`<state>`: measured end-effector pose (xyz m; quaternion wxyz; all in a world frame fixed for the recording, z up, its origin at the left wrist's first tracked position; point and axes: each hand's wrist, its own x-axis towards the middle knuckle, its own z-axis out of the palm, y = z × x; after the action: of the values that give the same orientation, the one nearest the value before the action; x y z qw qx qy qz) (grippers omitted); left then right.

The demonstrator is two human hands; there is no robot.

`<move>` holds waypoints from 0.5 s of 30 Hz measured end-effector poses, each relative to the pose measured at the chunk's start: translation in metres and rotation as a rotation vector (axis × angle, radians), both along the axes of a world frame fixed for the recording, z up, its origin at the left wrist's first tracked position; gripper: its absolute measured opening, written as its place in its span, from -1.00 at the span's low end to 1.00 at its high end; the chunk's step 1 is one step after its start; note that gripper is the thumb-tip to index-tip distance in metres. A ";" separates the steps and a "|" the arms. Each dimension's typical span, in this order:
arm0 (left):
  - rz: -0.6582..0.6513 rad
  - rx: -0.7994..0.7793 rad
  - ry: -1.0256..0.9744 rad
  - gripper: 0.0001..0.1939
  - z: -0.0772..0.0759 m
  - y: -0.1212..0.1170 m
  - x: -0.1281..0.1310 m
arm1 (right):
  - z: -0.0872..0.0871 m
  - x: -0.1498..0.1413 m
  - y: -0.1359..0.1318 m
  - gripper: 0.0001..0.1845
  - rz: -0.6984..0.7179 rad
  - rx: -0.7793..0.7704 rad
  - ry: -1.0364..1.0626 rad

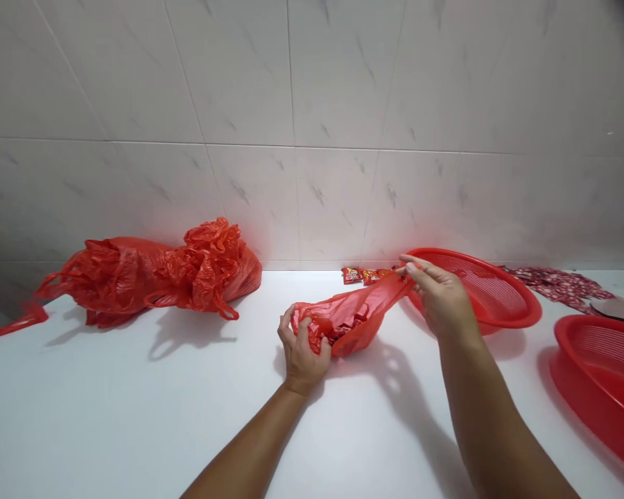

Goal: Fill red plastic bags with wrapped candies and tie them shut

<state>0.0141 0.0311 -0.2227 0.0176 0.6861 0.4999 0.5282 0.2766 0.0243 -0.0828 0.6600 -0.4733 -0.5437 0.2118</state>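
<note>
My left hand clenches crumpled red plastic bag, small red packets inside; right hand pinches stretched bag top. Bag over white countertop, beside red mesh basket.

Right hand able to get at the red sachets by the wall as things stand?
Likely yes: the right hand is close by the small red sachets; only the red plastic bag it pinches lies between, and it would probably let go first.
</note>
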 end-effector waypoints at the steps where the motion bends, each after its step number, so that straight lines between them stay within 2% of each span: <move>1: 0.011 0.003 0.007 -0.53 0.002 -0.002 -0.001 | 0.007 -0.003 -0.002 -0.61 0.004 0.015 0.056; 4: 0.051 0.020 0.037 -0.62 0.004 -0.005 -0.003 | 0.021 -0.010 -0.011 -0.71 0.035 0.034 0.211; 6: 0.063 0.017 0.010 -0.70 0.001 -0.003 -0.004 | 0.024 -0.009 -0.017 -0.75 0.053 0.033 0.210; 8: 0.032 -0.069 -0.060 -0.70 -0.003 0.001 -0.005 | 0.026 -0.005 -0.022 -0.74 0.073 0.003 0.155; 10: -0.066 -0.261 -0.138 -0.62 -0.007 0.006 -0.005 | 0.028 0.001 -0.026 -0.72 0.074 -0.030 0.080; 12: -0.229 -0.463 -0.171 -0.58 -0.008 0.011 -0.005 | 0.031 0.006 -0.030 -0.71 0.063 -0.052 0.006; 15: -0.463 -0.628 -0.153 -0.56 -0.004 0.013 -0.007 | 0.036 0.011 -0.036 -0.69 0.042 -0.085 -0.119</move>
<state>0.0074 0.0439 -0.2264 0.3824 0.7005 0.4667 0.3812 0.2875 -0.0117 -0.0470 0.6013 -0.5011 -0.5821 0.2201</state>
